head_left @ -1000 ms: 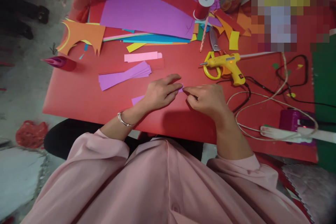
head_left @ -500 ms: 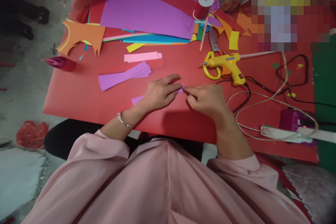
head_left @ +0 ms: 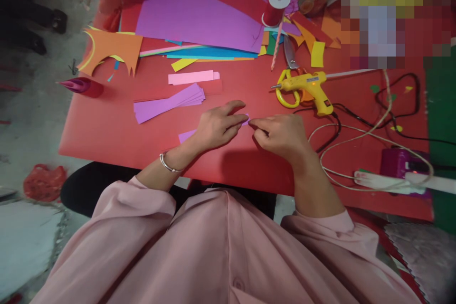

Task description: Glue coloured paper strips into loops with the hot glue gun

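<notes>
My left hand (head_left: pixel 218 126) lies on a purple paper strip (head_left: pixel 186 136) on the red table (head_left: pixel 107 126), fingers pressed down on it. My right hand (head_left: pixel 281 134) pinches the strip's right end where it meets the left fingertips. Most of the strip is hidden under my left hand. A stack of purple strips (head_left: pixel 167 102) and a pink strip (head_left: pixel 194 77) lie just beyond my left hand.
A yellow glue gun (head_left: pixel 308 88) rests over yellow-handled scissors (head_left: pixel 289 76) to the right, cords trailing to a power strip (head_left: pixel 388 181). Large purple sheets (head_left: pixel 199 14), a red ribbon spool (head_left: pixel 277 7) and orange cut-outs (head_left: pixel 114 47) fill the far side.
</notes>
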{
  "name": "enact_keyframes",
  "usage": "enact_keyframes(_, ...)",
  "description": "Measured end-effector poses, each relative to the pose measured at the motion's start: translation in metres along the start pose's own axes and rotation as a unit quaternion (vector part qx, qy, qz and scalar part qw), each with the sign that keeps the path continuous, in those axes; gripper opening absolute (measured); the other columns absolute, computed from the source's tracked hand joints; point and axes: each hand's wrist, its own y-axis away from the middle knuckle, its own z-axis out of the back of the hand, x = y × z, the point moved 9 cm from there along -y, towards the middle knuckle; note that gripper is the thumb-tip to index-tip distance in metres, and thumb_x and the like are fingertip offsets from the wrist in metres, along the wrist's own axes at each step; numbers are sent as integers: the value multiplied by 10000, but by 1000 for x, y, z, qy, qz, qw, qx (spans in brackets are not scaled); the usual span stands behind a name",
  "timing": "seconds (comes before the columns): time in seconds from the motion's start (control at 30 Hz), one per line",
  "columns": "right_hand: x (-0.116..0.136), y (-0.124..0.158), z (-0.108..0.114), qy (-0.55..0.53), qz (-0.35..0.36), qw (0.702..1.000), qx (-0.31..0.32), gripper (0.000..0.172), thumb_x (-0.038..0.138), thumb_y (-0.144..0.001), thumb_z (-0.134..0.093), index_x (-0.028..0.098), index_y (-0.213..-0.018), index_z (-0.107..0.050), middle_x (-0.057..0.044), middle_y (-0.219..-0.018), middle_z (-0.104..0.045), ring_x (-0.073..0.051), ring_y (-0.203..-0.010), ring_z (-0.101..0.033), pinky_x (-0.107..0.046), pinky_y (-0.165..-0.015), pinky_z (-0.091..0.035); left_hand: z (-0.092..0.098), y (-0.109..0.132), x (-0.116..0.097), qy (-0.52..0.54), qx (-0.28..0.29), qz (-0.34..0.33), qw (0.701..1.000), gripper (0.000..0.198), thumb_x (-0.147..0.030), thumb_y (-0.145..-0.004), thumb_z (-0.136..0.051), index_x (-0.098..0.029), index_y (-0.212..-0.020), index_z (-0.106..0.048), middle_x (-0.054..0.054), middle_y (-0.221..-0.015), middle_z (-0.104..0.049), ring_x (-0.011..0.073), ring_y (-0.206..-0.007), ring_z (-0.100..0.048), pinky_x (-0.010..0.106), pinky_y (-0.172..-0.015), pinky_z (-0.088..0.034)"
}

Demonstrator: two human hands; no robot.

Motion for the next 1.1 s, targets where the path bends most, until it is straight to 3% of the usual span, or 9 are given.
enact_keyframes(0.8,1,0,-2,2,1,1000,-4,397,282,-926,-504,261,-1110,-855,-54,-909,-843,-214,-765,-691,-350,-643,-276,5,0,-1,27,-25,-2,999,276,-279,-1031,-604,-237,-1217,-804,97,-1449,-730,237,-1151,-788,347,-893,-638)
enact_keyframes(1.1,4,0,-3,23,2,1000,10,483,281,-933,-492,275,-1282,-826,-62,-949,-854,-226,-785,-712,-356,-642,-263,5,-2,1,48,-16,20,999,245,-262,-1014,-613,-226,-1175,-795,93,-1429,-736,236,-1156,-781,329,-857,-626)
